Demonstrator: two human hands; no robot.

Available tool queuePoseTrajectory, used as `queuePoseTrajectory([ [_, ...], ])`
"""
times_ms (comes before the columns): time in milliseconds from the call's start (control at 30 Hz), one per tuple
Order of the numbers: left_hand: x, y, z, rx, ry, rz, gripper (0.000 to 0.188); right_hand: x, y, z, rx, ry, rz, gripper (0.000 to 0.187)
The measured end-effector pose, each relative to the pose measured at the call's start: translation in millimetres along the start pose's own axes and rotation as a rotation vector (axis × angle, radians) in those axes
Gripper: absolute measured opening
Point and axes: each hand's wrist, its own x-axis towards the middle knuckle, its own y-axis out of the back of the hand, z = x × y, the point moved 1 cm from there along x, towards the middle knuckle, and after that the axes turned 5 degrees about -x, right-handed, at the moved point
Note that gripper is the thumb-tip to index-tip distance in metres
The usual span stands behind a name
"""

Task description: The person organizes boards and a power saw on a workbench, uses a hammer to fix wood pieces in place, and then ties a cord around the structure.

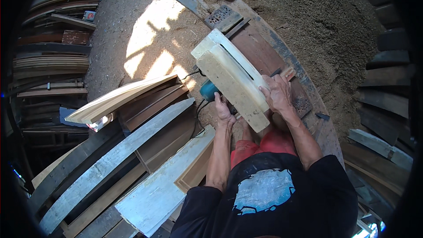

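A pale wooden board [238, 81] with a long dark slot is held tilted in front of my legs, a thicker rough plank lying along its left side. My right hand [277, 92] is closed over the board's right edge near its lower end. Under the left side shows the rounded end of a teal power tool [208, 90]; the board hides most of it, so its exact kind cannot be told. My left hand [224, 110] grips the tool from below, thumb against the teal body and the other fingers largely hidden. A dark cord [198, 110] hangs beside it.
A long worn bench [282, 39] curves along the right, bearing a brown panel [255, 48] and a block with holes [222, 16]. Sawdust [317, 13] covers the floor beyond. Stacked boards [110, 125] stand close on my left; more timber [387, 75] lines the far right.
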Motion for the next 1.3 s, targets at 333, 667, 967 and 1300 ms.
queuePoseTrajectory([
  [333, 13, 21, 0, 0.162, 0.064, -0.043, 0.072, 0, 1, 2, 0.029, -0.022, -0.056, 0.042],
  [667, -41, 44, 16, 0.862, -0.211, -0.12, 0.023, 8, 8, 23, 0.413, -0.082, -0.061, 0.038],
  [967, -46, 26, 13, 1.128, -0.35, -0.086, 0.021, -8, 10, 26, 0.414, -0.102, 0.21, 0.037],
  [1300, -69, 3, 13, 1.584, -0.569, -0.29, 0.052, 28, 27, 44, 0.022, -0.031, 0.017, 0.033],
])
